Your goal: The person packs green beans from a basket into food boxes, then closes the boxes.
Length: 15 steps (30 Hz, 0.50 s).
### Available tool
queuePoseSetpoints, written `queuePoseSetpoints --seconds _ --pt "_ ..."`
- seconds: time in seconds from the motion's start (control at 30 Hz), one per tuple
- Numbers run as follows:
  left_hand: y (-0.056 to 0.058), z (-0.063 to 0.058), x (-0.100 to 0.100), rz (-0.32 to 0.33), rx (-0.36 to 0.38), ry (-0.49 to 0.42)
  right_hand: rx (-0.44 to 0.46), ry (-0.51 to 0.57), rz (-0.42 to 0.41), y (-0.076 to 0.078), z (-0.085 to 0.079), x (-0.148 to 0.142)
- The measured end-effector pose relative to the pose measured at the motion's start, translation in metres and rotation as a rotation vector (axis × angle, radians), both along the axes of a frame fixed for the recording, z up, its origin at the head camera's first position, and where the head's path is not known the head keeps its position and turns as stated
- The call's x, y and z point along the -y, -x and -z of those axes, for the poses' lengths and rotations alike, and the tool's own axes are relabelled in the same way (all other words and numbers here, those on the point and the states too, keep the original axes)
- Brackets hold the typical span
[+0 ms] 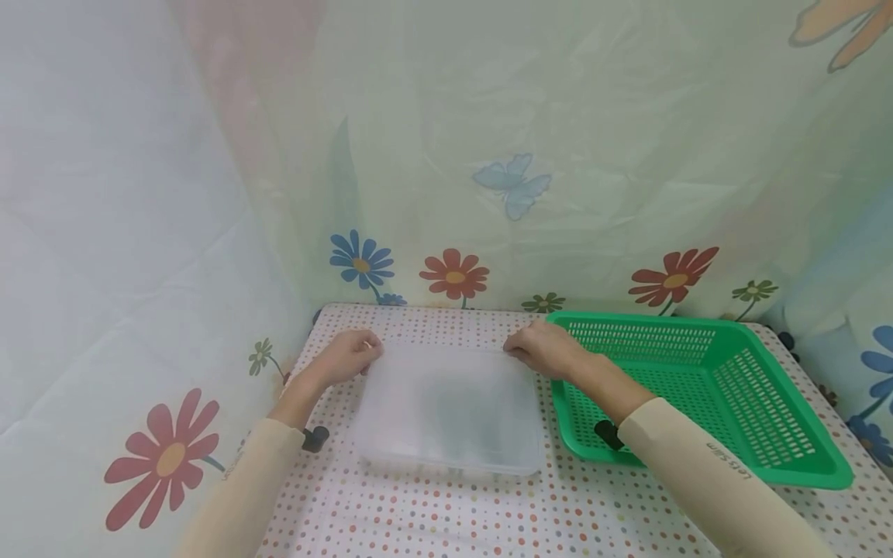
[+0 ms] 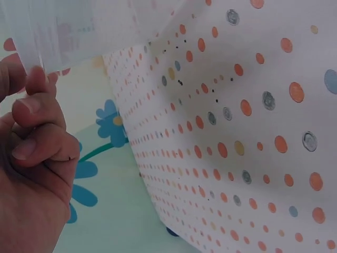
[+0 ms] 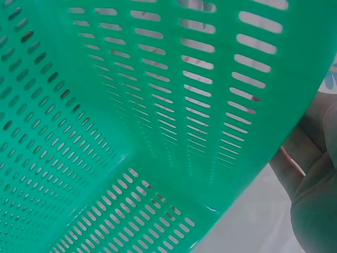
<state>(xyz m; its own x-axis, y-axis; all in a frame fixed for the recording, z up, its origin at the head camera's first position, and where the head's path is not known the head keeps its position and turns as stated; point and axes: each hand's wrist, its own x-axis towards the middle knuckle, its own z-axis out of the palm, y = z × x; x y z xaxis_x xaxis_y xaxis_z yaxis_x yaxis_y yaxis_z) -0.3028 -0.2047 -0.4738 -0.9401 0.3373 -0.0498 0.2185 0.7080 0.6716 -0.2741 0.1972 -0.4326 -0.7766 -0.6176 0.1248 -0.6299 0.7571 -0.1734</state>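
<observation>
A flat, translucent plastic box (image 1: 449, 407) hangs close over the dotted tabletop, its far edge toward the back wall. My left hand (image 1: 346, 358) pinches its far left corner between thumb and fingers. In the left wrist view, that hand (image 2: 39, 132) has the clear plastic edge (image 2: 39, 47) at its fingertips, the other fingers curled. At the far right corner, my right hand (image 1: 547, 349) grips the box edge with bent fingers. The right wrist view has the right hand (image 3: 316, 168) partly behind the green basket's rim, its fingertips hidden.
A green perforated plastic basket (image 1: 649, 319) stands on the right of the table (image 1: 418, 519), under my right forearm. Its slotted wall (image 3: 221, 105) fills much of the right wrist view. A flowered curtain (image 1: 418, 155) encloses the table's back and sides.
</observation>
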Motion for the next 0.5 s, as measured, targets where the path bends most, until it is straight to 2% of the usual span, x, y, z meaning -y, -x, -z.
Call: queuePoseSetpoints --seconds 0.5 --pt "-0.0017 0.0055 -0.0035 -0.031 -0.066 0.073 0.045 -0.021 0.034 0.0003 0.0037 0.001"
